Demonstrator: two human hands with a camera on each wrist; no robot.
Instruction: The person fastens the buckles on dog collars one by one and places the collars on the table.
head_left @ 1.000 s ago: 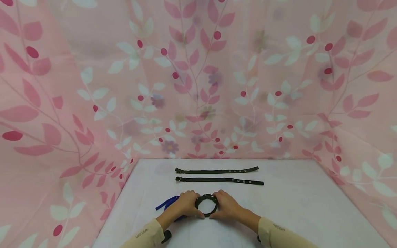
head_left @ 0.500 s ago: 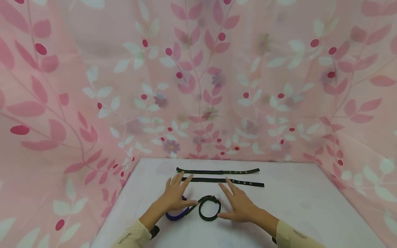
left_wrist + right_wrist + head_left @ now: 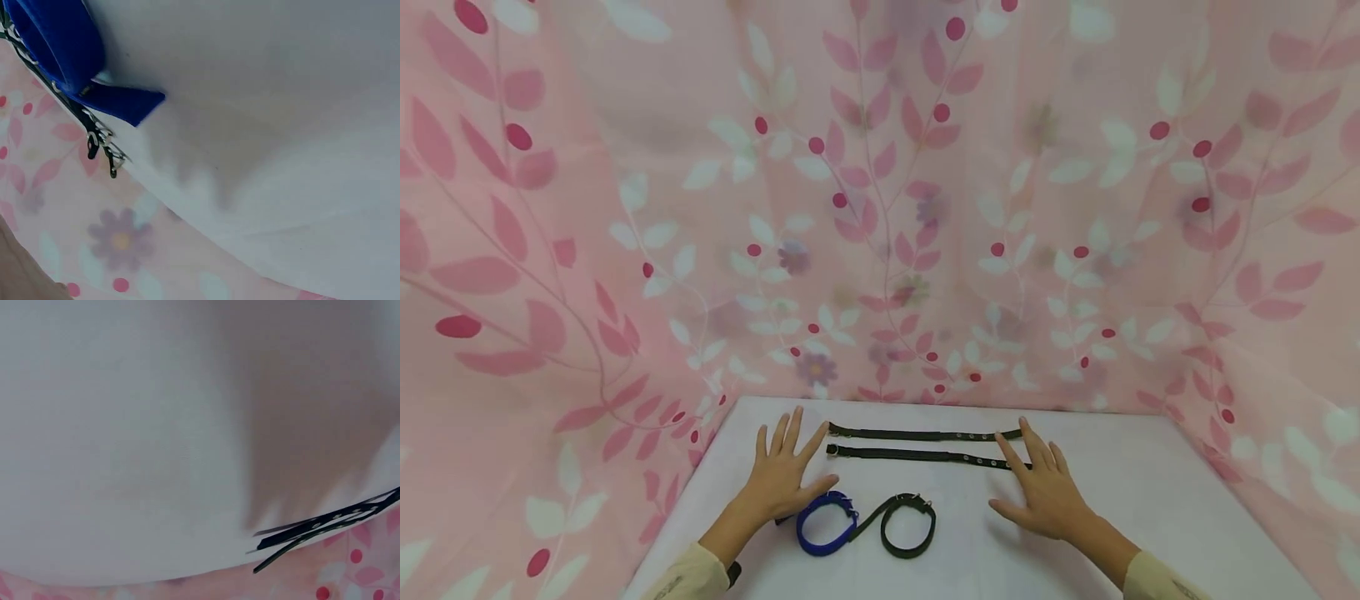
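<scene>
My left hand [image 3: 778, 479] is spread open in the air beside a blue buckled collar [image 3: 825, 550], hiding part of its loose end in the head view. That collar stands out in the left wrist view as a wide blue band [image 3: 62, 37]. To its right lies a dark green collar [image 3: 907, 553] fastened into a ring, its tail reaching left to the blue one. My right hand [image 3: 1045, 492], fingers apart, hovers right of the ring and overlaps the right ends of two straight collars, an upper one [image 3: 895, 434] and a lower one [image 3: 895, 454]. Neither hand holds anything.
A white cloth [image 3: 970, 550] covers the table. Pink leaf-patterned curtains [image 3: 880, 250] enclose its back and sides. Both straight collars lie roughly parallel near the back edge, with eyelets towards their right ends.
One second ago both hands gripped the green ring. They have let go, spread their fingers and moved apart, left and right, uncovering the blue collar's loop. The green ring stays on the table.
</scene>
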